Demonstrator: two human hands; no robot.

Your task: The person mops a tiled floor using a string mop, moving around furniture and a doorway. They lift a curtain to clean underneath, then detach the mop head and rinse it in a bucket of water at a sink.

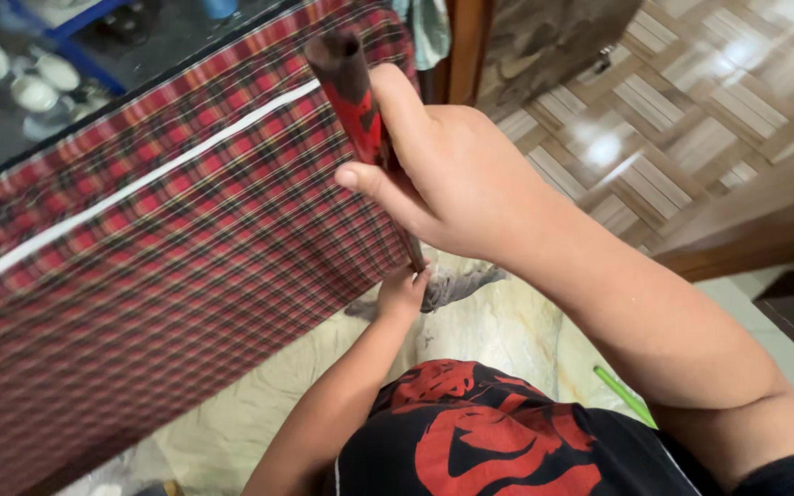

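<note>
Stick [353, 87], red and dark, runs up the middle of my view from the floor toward the camera, and both my hands are on it. Starting at the far left, I see a shelf [20, 78] with pale round dishes behind a dark edge, and below it a big red plaid cloth [167, 239] with a white stripe crossing it on a slant. That cloth fills the whole left half and hangs down to the marbled floor [498, 340], so on that side there is little open room; its lower edge runs on a slant from bottom left up to the stick.

My left hand [403, 292] is low down, closed around the thin lower part of the stick just beside the cloth's edge (a grey rag [457, 283] or mop head lies right next to it; I cannot tell which). My right hand [452, 174] is higher and nearer to me, wrapped tight about the thick upper part, thumb pressed along the near side, with the dark top end sticking out above the fingers.

Below the arms is my black shirt [470, 441] with its red print. Right of it a thin green strip [625, 397] shows against the floor. Further right the marbled floor ends at a brown wooden edge [755, 243], and beyond that lies shiny patterned tile [682, 110], open and wide.
</note>
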